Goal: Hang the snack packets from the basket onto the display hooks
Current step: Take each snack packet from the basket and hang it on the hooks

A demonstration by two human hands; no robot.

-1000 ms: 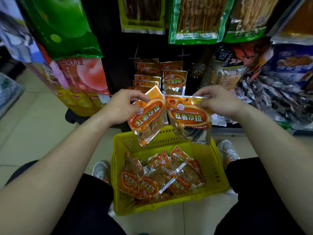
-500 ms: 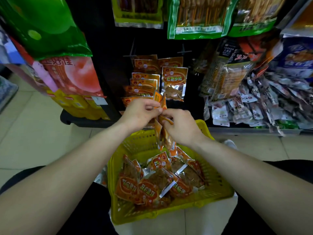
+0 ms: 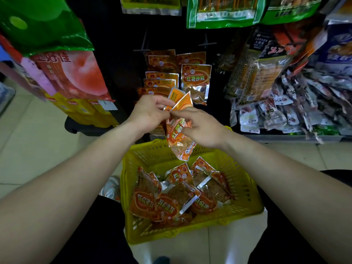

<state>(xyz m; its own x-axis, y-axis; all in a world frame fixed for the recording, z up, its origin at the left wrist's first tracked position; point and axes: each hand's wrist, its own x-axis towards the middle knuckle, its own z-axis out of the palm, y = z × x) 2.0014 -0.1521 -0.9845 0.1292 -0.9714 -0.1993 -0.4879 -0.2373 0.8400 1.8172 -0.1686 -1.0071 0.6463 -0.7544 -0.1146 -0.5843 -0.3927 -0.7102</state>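
- Yellow basket (image 3: pixel 131 187): lower centre of the frame, on the floor between the person's legs, in easy reach of both hands.
- Loose snack packets (image 3: pixel 177 199): heaped and overlapping in the basket bottom, not yet hung.
- Held packets (image 3: pixel 179 136): centre of the frame, above the basket's far rim, with top edges uppermost and bodies hanging down.
- Left hand (image 3: pixel 150 113): grip clamped on the held packets' top corner, thumb against fingers.
- Right hand (image 3: pixel 202 126): grip pinched on the same top edge, close against the left fingertips. Probable purpose: squaring the tops so they can be threaded onto a hook.
- Hung packets (image 3: pixel 196 80): upper centre, just beyond the hands; same product, in stacked rows.
- Display hooks (image 3: pixel 207 43): dark prongs above those rows; the tips are indistinct.
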